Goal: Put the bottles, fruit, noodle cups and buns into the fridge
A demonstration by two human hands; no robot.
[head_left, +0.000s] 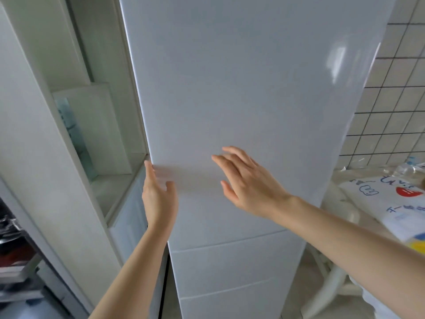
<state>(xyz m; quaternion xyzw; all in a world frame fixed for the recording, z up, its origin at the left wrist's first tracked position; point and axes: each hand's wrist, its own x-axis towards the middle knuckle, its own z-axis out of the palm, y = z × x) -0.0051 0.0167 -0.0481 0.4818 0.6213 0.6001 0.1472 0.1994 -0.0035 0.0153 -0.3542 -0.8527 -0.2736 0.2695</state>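
White, glossy and tall, the fridge (pixel 241 88) fills pretty much the whole middle of the view, with its big upper door closed and two narrower drawer fronts (pixel 234 268) stacked below it toward 6 o'clock.

Left hand (pixel 158 194) sits at about 8 o'clock from the door's centre, right on the door's left edge. Its fingers (pixel 149 168) are straight and loose, tips up at the seam, thumb spread out onto the door face. It's a bit motion-blurred, so I can't tell if it's actually hooked around the edge or just touching.

Right hand (pixel 247 180) is lower centre on the door front, palm toward the panel, fingers (pixel 230 157) spread apart and relaxed, holding nothing. Can't say for sure whether it's touching the surface or just off it.

Over at 3 to 4 o'clock there's a pale desk (pixel 345 180) with a white plastic bag with blue writing and a red patch (pixel 391 199) lying on it, clear wrapping behind that. White square wall tiles with dark grout (pixel 395 100) go up at 2 o'clock. At 9 o'clock a white cabinet niche (pixel 96 134) sits just beside the fridge, and a dark metal rack (pixel 16 261) is down at 8 o'clock.
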